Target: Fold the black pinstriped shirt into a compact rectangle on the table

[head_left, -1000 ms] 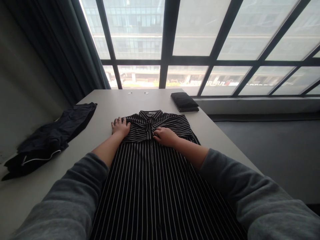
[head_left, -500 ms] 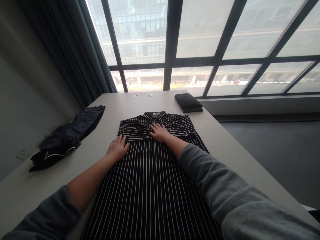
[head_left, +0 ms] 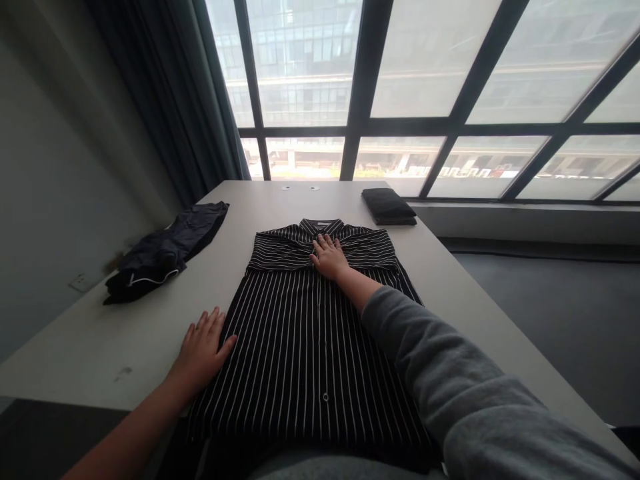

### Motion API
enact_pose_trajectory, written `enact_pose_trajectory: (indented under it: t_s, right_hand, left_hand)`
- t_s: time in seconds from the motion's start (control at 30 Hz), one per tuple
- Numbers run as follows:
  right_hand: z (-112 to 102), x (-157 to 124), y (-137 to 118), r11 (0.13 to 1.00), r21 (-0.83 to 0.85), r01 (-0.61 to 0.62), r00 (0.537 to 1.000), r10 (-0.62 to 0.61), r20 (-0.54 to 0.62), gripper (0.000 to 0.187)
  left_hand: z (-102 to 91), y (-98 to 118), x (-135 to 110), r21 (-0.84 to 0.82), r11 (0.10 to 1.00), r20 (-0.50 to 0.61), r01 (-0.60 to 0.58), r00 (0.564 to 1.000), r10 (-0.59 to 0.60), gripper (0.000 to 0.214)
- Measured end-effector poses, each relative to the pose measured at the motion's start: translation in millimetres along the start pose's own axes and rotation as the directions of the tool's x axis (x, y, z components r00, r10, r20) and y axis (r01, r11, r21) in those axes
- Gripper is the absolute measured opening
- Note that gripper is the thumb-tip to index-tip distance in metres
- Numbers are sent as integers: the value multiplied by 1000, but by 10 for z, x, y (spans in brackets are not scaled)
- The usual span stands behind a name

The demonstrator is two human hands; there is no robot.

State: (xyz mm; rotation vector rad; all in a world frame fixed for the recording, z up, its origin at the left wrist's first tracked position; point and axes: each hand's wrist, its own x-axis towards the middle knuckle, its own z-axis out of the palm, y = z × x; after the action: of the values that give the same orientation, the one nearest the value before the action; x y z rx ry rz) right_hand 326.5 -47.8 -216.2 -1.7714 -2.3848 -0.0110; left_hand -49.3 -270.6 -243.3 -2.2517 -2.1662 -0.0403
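Right hand (head_left: pixel 330 258) spread open, palm down, is laid on the upper chest of a black button-up shirt (head_left: pixel 300 333) with white stripes, just below the collar (head_left: pixel 321 227). The left hand (head_left: pixel 203 350) is also held open, fingers extended and thumb set over the shirt's left edge, lower down. The right forearm is covered by a grey sleeve (head_left: pixel 440 353), while the left forearm is bared.

The shirt is spread front up along a white desk (head_left: pixel 150 333), its collar pointed toward the window (head_left: pixel 420 67) and its hem brought close to the wearer's body. Its sleeves are folded across the chest, so that their stripes are seen running sideways. One button (head_left: pixel 325 397) is seen near the hem.

Farther out, a folded black cloth (head_left: pixel 389 205) is placed near the desk's far right corner. Dark garments (head_left: pixel 165 257), marked by a white cord, are heaped along the left edge. Beyond them, a blue-grey curtain (head_left: pixel 170 100) is hung beside the window.
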Motion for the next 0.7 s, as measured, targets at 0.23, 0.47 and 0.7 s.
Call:
enact_pose_trajectory:
  t_s: [0.23,0.47,0.7]
  right_hand:
    - [-214,-5,-619,986,33,165,985,-166,39,63]
    - [-214,391,-1450,976,93,196,975,-204,86,53]
    - [-18,1122,-1797,988,128,81,977,-104,186,55]
  left_hand:
    - [-217,130,-734,-90,987,-46,131,990,-135,38]
    - [-516,202,-1100,-256,942,133,216,973,-187,23]
    - [-598,188,-1367,-378,848,325,372,911,-255,20]
